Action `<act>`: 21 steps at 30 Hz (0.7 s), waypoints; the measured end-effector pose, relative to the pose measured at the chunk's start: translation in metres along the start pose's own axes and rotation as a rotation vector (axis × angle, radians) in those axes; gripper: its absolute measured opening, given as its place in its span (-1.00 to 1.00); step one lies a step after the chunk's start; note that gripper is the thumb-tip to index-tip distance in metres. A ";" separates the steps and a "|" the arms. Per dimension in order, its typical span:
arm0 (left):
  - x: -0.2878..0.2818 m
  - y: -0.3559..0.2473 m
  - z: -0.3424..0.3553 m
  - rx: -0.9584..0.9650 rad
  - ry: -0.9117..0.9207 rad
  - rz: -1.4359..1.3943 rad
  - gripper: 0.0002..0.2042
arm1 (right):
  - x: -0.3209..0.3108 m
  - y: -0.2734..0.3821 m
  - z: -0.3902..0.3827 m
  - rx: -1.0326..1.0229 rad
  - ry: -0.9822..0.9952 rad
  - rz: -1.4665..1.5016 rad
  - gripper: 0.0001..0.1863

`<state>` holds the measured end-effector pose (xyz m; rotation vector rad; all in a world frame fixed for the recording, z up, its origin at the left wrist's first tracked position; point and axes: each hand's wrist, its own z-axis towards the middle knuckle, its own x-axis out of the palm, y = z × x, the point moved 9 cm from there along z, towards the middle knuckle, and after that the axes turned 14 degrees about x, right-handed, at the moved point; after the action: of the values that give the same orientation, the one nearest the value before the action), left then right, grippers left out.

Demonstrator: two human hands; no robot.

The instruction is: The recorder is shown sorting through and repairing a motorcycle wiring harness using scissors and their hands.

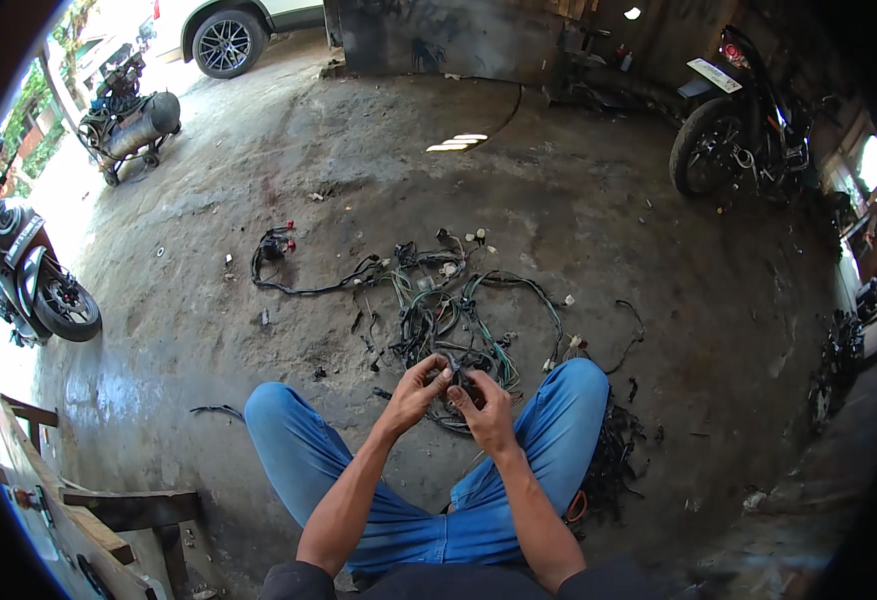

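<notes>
Clock directions are taken from the hands, with 12 straight ahead of the person.

- Motorcycle (38, 270): between 9 and 10 o'clock, well apart from the work; marks on its body are too small to make out.
- Air tank on wheels (148, 125): at 10 o'clock, well away; no label on it can be read.
- Car wheel (228, 45): at 11 o'clock, far off, with no readable name.
- Black plug cluster with red ends (274, 245): at 10 o'clock on the floor, at the end of a long dark cable.
- Left hand (418, 395): its grip is pinching, thumb against fingers, on a dark stretch of wire (455, 370) between the knees.
- Tangle of wires (428, 310): on the floor from 11 to 12 o'clock, just beyond the fingers, with pale plugs scattered through it.
- Right hand (486, 405): its grip is pinching the same stretch, close beside the left. The step in hand looks like fine finger work on the wires; the next move seems to call for a steady hold and some slack.
- Pile of dark scraps (613, 445): at 4 o'clock, beside the right knee.
- Second motorcycle (743, 150): between 1 and 2 o'clock, bearing a white number plate (713, 75) whose characters are not clear enough to read.
</notes>
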<state>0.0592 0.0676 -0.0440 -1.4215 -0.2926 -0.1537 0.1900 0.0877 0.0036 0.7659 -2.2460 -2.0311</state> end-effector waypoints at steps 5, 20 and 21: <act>-0.013 0.003 -0.006 -0.010 -0.006 0.219 -0.75 | 0.006 -0.013 0.005 0.077 0.034 0.095 -0.67; -0.004 -0.025 -0.023 0.112 -0.145 0.229 -0.78 | 0.008 -0.036 0.019 0.151 0.030 0.368 -0.64; -0.006 -0.029 -0.023 0.115 -0.146 0.230 -0.78 | 0.003 -0.019 0.015 0.002 -0.019 0.300 -0.64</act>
<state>0.0484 0.0400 -0.0211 -1.3435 -0.2510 0.1537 0.1889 0.1000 -0.0178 0.3809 -2.2135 -1.9016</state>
